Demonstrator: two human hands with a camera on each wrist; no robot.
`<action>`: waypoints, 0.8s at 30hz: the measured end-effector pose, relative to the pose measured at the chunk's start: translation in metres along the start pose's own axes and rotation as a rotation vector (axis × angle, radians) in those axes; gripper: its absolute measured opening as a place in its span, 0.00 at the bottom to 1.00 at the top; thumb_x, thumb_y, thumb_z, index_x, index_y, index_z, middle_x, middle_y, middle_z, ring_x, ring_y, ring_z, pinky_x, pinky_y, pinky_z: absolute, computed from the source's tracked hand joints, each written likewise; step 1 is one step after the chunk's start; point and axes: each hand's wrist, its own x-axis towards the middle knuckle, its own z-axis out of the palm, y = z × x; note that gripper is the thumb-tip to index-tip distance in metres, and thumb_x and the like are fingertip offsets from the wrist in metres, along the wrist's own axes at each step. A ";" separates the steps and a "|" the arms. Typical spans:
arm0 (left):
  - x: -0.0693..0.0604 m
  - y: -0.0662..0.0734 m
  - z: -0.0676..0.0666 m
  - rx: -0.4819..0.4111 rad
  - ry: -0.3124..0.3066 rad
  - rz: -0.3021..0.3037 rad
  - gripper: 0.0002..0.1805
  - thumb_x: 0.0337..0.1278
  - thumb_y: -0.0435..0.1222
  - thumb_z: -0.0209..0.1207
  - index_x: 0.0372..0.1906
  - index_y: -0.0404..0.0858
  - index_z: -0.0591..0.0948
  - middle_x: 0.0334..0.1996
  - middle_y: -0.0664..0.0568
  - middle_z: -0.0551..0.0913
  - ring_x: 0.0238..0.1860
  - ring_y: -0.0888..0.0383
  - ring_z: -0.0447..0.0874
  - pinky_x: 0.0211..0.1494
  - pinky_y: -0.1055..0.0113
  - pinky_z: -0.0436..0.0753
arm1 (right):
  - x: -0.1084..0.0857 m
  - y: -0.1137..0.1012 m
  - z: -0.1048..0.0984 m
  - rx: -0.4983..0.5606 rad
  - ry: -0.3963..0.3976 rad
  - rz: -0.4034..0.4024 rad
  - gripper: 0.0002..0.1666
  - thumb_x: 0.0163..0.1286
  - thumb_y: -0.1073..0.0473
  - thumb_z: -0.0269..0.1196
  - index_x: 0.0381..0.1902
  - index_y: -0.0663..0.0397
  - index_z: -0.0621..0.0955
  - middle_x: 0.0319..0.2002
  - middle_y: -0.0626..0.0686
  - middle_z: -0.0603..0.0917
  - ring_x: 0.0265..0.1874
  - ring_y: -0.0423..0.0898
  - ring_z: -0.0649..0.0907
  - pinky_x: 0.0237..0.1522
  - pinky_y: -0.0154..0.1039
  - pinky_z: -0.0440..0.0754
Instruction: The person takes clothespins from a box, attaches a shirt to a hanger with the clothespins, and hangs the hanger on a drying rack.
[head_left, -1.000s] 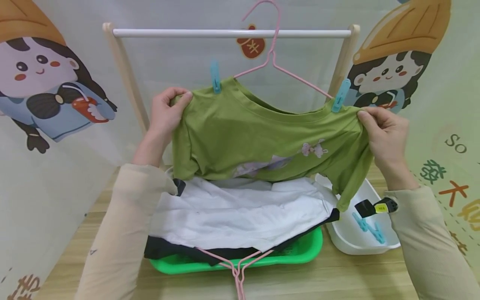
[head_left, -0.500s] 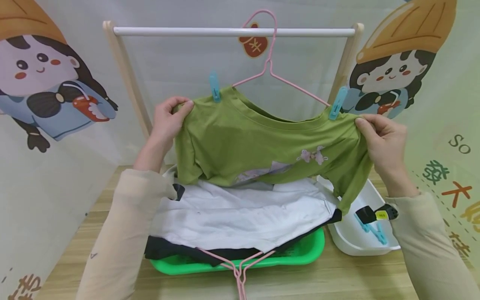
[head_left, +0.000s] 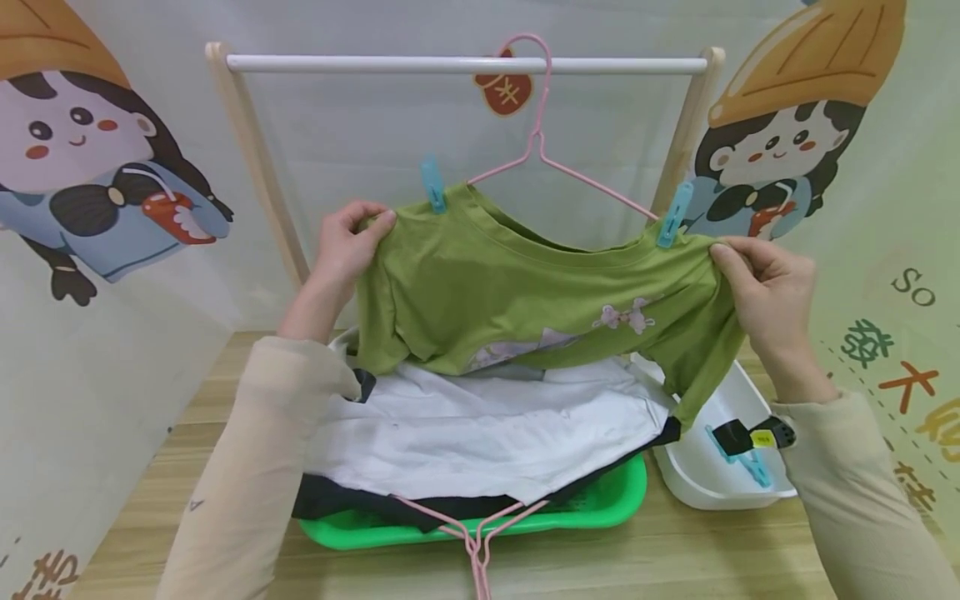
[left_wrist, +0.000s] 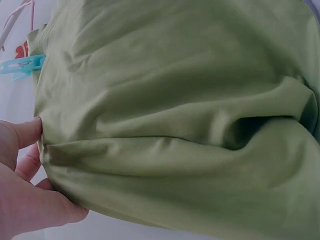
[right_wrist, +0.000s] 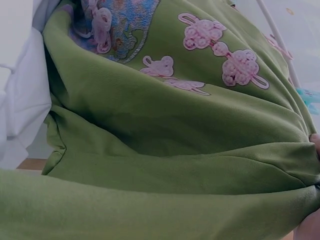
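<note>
A green shirt [head_left: 517, 292] with pink and purple prints hangs from a pink hanger [head_left: 538, 150]. Two blue clothespins [head_left: 432, 187] clip its shoulders. My left hand [head_left: 341, 258] pinches the shirt at the left shoulder. At the opposite shoulder, my right hand [head_left: 776, 292] pinches the cloth between thumb and fingers. The hanger's hook arches over the white rail [head_left: 375, 64], its shaft in front; whether the rail bears its weight I cannot tell. Folds run from the left fingers [left_wrist: 30, 132] in the left wrist view. Only parts of the right fingers [right_wrist: 315, 142] show in the right wrist view.
Wooden posts [head_left: 251, 158] carry the rail. Below the shirt, a white garment [head_left: 487, 433] and a black one [head_left: 322, 498] lie over a green basin [head_left: 562, 521], with pink hangers [head_left: 480, 554] in front. At the right, a white bin [head_left: 720, 498] holds blue clothespins [head_left: 756, 468].
Both hands have lowered the shirt and its hanger. The hook has come down from above the rail to arch over it. Both hands keep their pinch on the shoulders.
</note>
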 end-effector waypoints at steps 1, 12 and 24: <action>0.000 0.000 0.001 0.001 -0.003 -0.001 0.17 0.64 0.42 0.55 0.51 0.35 0.78 0.49 0.52 0.74 0.43 0.63 0.67 0.42 0.71 0.70 | 0.000 0.000 0.000 -0.003 0.003 -0.001 0.06 0.62 0.68 0.62 0.29 0.61 0.85 0.16 0.36 0.77 0.12 0.32 0.67 0.14 0.24 0.60; 0.002 -0.002 0.011 0.007 -0.008 -0.025 0.18 0.65 0.42 0.54 0.54 0.35 0.77 0.55 0.48 0.73 0.50 0.58 0.67 0.48 0.68 0.70 | -0.007 0.004 -0.002 -0.050 0.018 -0.013 0.06 0.62 0.68 0.63 0.30 0.65 0.85 0.18 0.35 0.77 0.14 0.32 0.68 0.17 0.24 0.60; 0.003 -0.006 0.011 0.077 -0.053 -0.015 0.20 0.69 0.42 0.49 0.61 0.41 0.73 0.66 0.48 0.65 0.67 0.52 0.58 0.64 0.59 0.64 | -0.008 0.007 -0.005 -0.076 -0.055 -0.063 0.07 0.61 0.72 0.62 0.31 0.76 0.83 0.22 0.29 0.79 0.15 0.28 0.70 0.16 0.23 0.62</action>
